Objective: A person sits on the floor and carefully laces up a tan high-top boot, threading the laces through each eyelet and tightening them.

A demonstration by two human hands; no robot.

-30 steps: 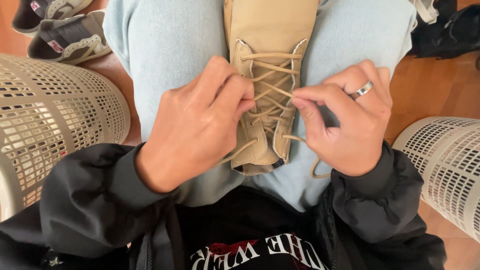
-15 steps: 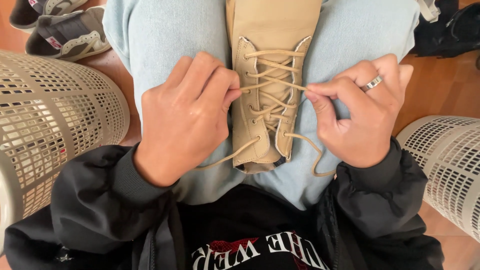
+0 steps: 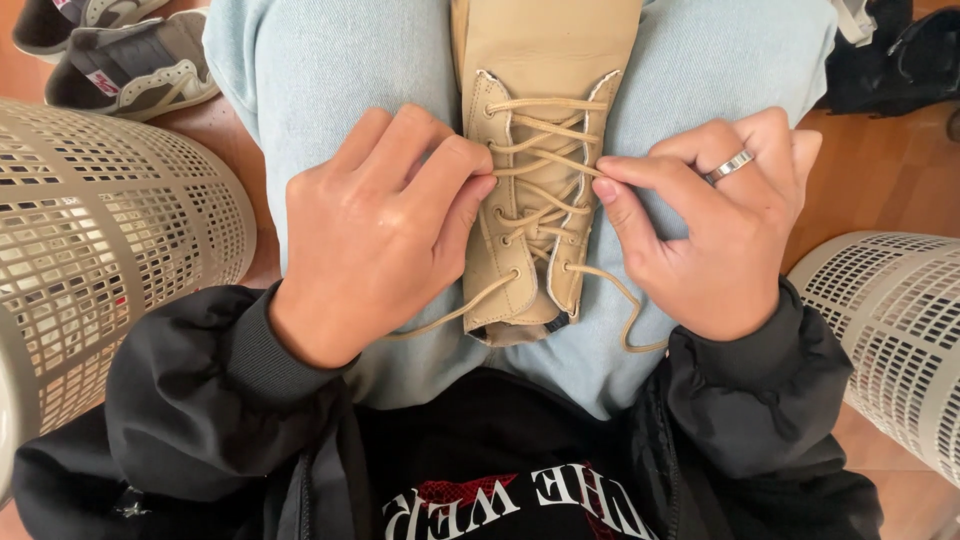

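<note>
Resting on the lap, a tan boot [image 3: 545, 200] is being held between two hands, its opening pointing toward the body and its shaft running away over the light blue jeans [image 3: 330, 80]. Nearest the camera, black jacket sleeves [image 3: 200, 400] are being worn over both wrists. The left hand [image 3: 375, 235] is being curled shut at the boot's left edge, its fingertips being pressed onto the crossed tan lace [image 3: 545, 165] about halfway up the eyelets. The right hand [image 3: 715, 225], on which a silver ring [image 3: 728, 166] is being worn, is being closed in a pinch, thumb and forefinger being clamped on the same lace at the right edge. The loose lace ends are being left trailing off the boot's near end onto the jeans. Pale perforated baskets [image 3: 100, 250] are being seen at either side on the wooden floor [image 3: 880, 170]. Farther off, grey sneakers [image 3: 130, 65] are lying at the upper left, and a black bag [image 3: 905, 50] at the upper right.
</note>
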